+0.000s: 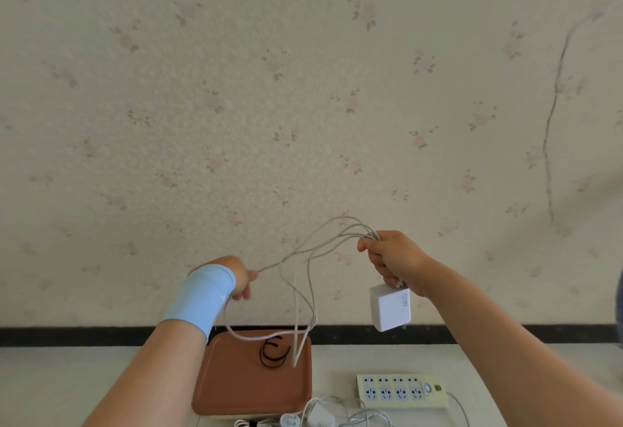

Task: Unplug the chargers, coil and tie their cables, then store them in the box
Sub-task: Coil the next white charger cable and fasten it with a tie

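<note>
Now my left hand [241, 279] has its grip pinched on the limp white cable [296, 325], raised above the brown tray [236, 389]. My right hand [394, 263] has its grip clamped round the gathered loops, charger block [389, 307] dangling below. Light and floppy: I'd tie mid-bundle.

"How do the arms lie?"

"Both are raised. The bare forearms come up from the near edge, one from the left and one from the right."

"And the left hand [241, 280]?"

"Its fingers are curled and pinch the cable [296, 325] at the fingertips. A pale blue band [202, 295] wraps that wrist."

"The right hand [392, 259]?"

"It is higher and well apart to the right, with the wrist bent. The fingers and thumb are curled round gathered loops of the same cable."
</note>
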